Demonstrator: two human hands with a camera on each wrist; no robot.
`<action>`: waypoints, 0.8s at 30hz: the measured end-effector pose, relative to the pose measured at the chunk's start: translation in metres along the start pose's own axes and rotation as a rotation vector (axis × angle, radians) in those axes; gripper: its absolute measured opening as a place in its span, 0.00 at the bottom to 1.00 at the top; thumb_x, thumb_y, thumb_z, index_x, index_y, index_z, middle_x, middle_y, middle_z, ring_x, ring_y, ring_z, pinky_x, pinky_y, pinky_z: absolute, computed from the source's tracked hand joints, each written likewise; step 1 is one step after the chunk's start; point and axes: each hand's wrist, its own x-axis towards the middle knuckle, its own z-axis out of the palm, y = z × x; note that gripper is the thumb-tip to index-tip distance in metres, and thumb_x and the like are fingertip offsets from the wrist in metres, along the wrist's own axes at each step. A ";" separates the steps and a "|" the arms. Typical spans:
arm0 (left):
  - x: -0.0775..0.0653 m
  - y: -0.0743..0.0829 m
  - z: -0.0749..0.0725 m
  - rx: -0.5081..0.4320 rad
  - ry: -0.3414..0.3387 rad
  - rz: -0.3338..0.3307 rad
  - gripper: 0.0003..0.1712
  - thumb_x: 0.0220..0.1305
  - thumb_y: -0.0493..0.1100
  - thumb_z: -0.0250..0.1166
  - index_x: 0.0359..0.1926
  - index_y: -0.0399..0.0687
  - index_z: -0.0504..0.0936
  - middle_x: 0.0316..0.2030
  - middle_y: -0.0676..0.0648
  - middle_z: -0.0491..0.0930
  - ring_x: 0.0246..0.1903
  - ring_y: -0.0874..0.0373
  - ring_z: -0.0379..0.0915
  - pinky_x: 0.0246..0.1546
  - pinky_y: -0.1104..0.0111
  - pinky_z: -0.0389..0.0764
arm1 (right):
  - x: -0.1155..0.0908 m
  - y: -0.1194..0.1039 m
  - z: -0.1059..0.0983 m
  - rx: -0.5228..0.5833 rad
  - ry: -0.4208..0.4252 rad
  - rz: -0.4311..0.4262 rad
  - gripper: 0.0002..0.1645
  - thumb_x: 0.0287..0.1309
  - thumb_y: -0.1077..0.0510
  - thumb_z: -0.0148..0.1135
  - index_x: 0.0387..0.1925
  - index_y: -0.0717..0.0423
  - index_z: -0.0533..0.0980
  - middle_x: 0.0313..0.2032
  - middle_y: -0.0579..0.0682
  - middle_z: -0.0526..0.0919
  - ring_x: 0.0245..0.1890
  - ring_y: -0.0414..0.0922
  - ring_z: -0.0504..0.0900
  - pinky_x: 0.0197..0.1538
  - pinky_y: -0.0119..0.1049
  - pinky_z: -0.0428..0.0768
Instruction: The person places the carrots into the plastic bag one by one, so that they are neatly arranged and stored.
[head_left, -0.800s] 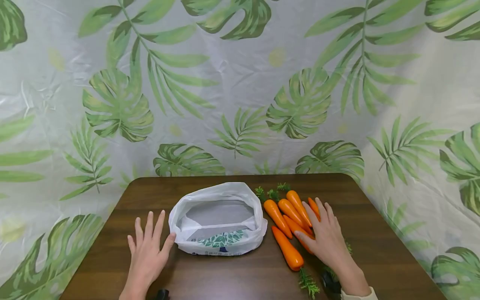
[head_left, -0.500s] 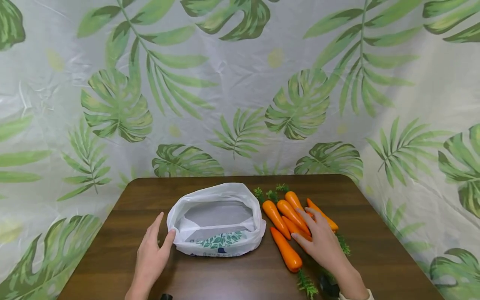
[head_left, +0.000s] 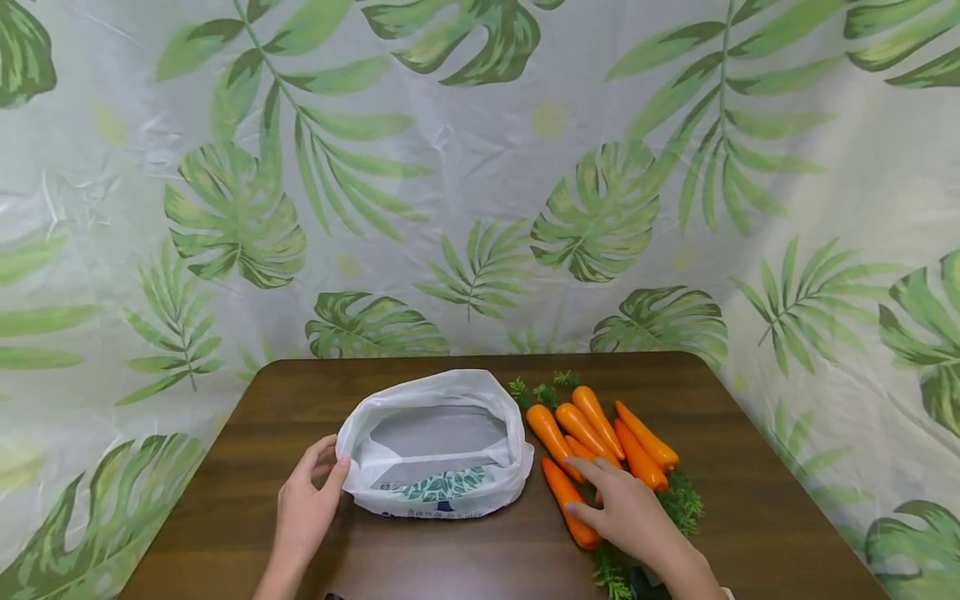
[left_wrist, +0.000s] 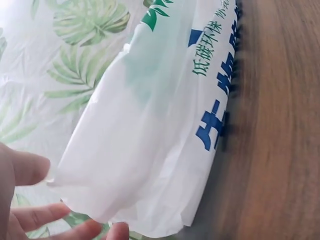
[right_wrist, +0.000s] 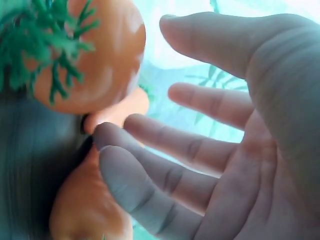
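Note:
A white plastic bag point(head_left: 375, 500) with green leaf print stands with its mouth spread wide. At its left side is my left hand point(head_left: 303, 504), thumb at the rim and fingers bent loosely; in the left wrist view a gap separates thumb and fingers beside the bag's edge point(left_wrist: 120, 165). My right hand point(head_left: 633, 517) hovers over the nearest orange carrot point(head_left: 561, 492), its thumb and fingers spread around it. In the right wrist view the fingers are relaxed, apart from the big rounded carrot end point(right_wrist: 112, 55) with green fronds. Whether any fingertip touches a carrot is unclear.
Several more carrots lie right of the bag, among them a back carrot point(head_left: 592, 408) and a right-hand carrot point(head_left: 648, 437). Their green tops point both ways. The dark wooden table point(head_left: 420, 558) ends before a leaf-patterned curtain point(head_left: 480, 167).
My right hand has drawn left and nearer, from the right-hand carrots to the nearest one, uncovering those at the right. My left hand's spread fingers have bent in at the bag's side.

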 end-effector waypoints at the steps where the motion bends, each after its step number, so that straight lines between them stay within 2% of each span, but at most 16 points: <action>1: 0.001 0.000 0.000 -0.012 -0.011 -0.011 0.23 0.71 0.51 0.64 0.63 0.52 0.77 0.54 0.45 0.82 0.49 0.49 0.81 0.41 0.62 0.83 | -0.001 -0.001 0.001 -0.006 -0.005 -0.002 0.35 0.58 0.42 0.72 0.66 0.42 0.75 0.59 0.44 0.79 0.31 0.35 0.77 0.32 0.32 0.78; 4: 0.003 0.000 0.001 -0.060 -0.027 -0.043 0.22 0.70 0.51 0.65 0.62 0.53 0.78 0.53 0.45 0.82 0.44 0.53 0.83 0.32 0.71 0.85 | 0.000 -0.004 0.002 -0.011 -0.007 -0.002 0.35 0.56 0.43 0.74 0.64 0.44 0.76 0.57 0.45 0.81 0.42 0.41 0.82 0.41 0.40 0.83; 7: 0.004 -0.001 0.003 -0.102 -0.015 -0.069 0.20 0.69 0.49 0.67 0.59 0.51 0.80 0.49 0.43 0.83 0.38 0.58 0.83 0.28 0.71 0.85 | 0.003 -0.007 0.004 -0.005 -0.014 0.012 0.36 0.53 0.42 0.76 0.63 0.46 0.77 0.55 0.45 0.83 0.53 0.47 0.82 0.51 0.49 0.83; 12: 0.004 -0.002 0.008 -0.137 0.027 -0.094 0.18 0.67 0.47 0.69 0.54 0.47 0.80 0.44 0.42 0.83 0.33 0.61 0.82 0.24 0.68 0.86 | 0.003 -0.009 0.007 0.021 -0.042 0.046 0.39 0.50 0.41 0.77 0.63 0.47 0.77 0.55 0.47 0.83 0.54 0.49 0.81 0.54 0.52 0.82; 15: 0.002 -0.001 0.010 -0.152 0.049 -0.099 0.18 0.66 0.47 0.70 0.53 0.46 0.80 0.42 0.41 0.83 0.32 0.61 0.83 0.23 0.68 0.86 | 0.002 -0.008 0.008 0.028 -0.053 0.063 0.41 0.49 0.40 0.78 0.64 0.47 0.76 0.52 0.47 0.84 0.50 0.47 0.82 0.50 0.49 0.83; 17: 0.001 -0.001 0.010 -0.166 0.068 -0.104 0.17 0.66 0.45 0.70 0.52 0.46 0.81 0.41 0.40 0.83 0.31 0.61 0.82 0.23 0.68 0.86 | 0.002 -0.007 0.009 0.034 -0.063 0.068 0.41 0.50 0.40 0.77 0.65 0.46 0.75 0.43 0.45 0.85 0.41 0.44 0.82 0.42 0.43 0.82; 21: 0.000 -0.002 0.009 -0.204 0.112 -0.115 0.14 0.64 0.42 0.71 0.49 0.44 0.82 0.37 0.40 0.82 0.27 0.60 0.82 0.23 0.68 0.87 | 0.002 -0.007 0.011 0.053 -0.068 0.063 0.41 0.51 0.43 0.77 0.65 0.48 0.74 0.24 0.38 0.75 0.20 0.37 0.71 0.24 0.31 0.70; 24: 0.001 -0.004 0.009 -0.221 0.134 -0.119 0.12 0.64 0.39 0.71 0.46 0.43 0.82 0.36 0.40 0.82 0.26 0.59 0.82 0.23 0.67 0.87 | 0.003 -0.008 0.012 0.075 -0.063 0.062 0.40 0.51 0.47 0.77 0.65 0.49 0.73 0.21 0.38 0.72 0.14 0.37 0.65 0.19 0.29 0.64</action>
